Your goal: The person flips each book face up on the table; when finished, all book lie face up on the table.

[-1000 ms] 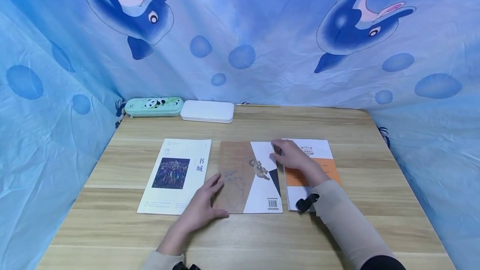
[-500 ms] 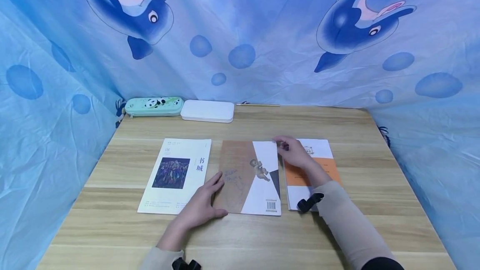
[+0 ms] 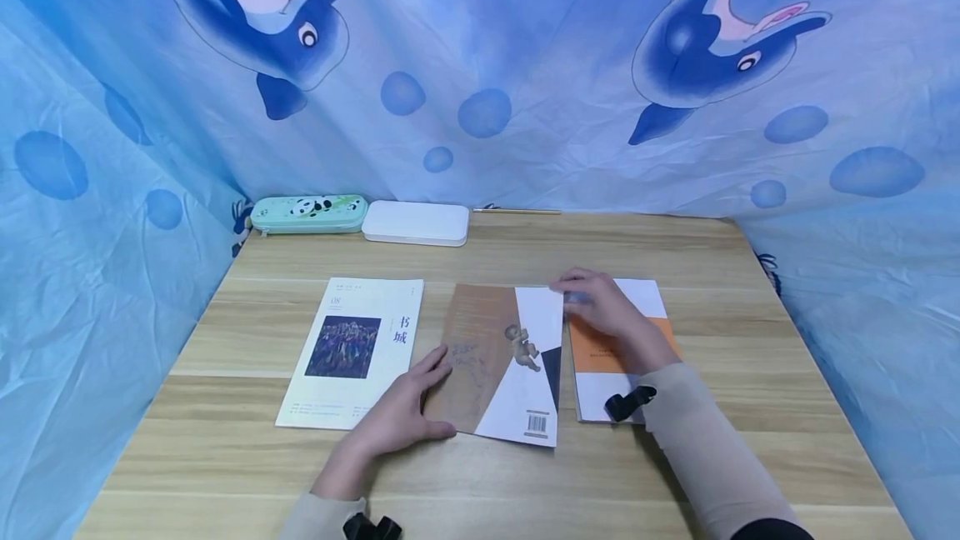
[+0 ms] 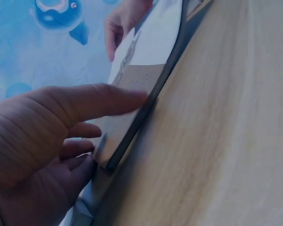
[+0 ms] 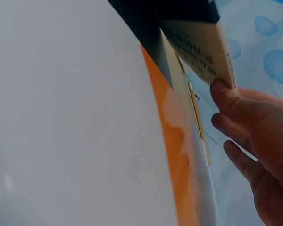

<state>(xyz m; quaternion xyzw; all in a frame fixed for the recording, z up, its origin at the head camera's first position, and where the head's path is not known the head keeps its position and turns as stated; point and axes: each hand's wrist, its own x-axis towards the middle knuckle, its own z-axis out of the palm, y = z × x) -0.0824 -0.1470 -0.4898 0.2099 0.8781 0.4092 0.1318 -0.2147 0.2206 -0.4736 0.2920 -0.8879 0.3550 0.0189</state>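
Note:
A brown-and-white book [image 3: 489, 390] with a barcode and a cherub figure lies between two others, its right side raised off the table. My right hand [image 3: 609, 307] pinches its far right corner; in the right wrist view the thumb [image 5: 224, 96] presses against the lifted book [image 5: 198, 49], whose printed underside shows. My left hand [image 3: 401, 411] touches the near left corner, fingers along the left side. In the left wrist view the thumb [image 4: 108, 100] lies over the near edge. An orange-and-white book [image 3: 596, 394] is partly hidden under my right forearm.
A white magazine [image 3: 300, 407] with a dark picture lies left of the middle book. Along the back of the wooden table [image 3: 225, 473] stand a mint panda pencil case [image 3: 307, 215], a white flat case [image 3: 415, 223] and a thin pencil-like stick [image 3: 517, 211]. A blue dolphin-print curtain [image 3: 555, 157] hangs behind.
My right hand has shifted slightly right, lifting the far right corner, and the book's right side has risen and tilted. The left hand stays at the near left corner.

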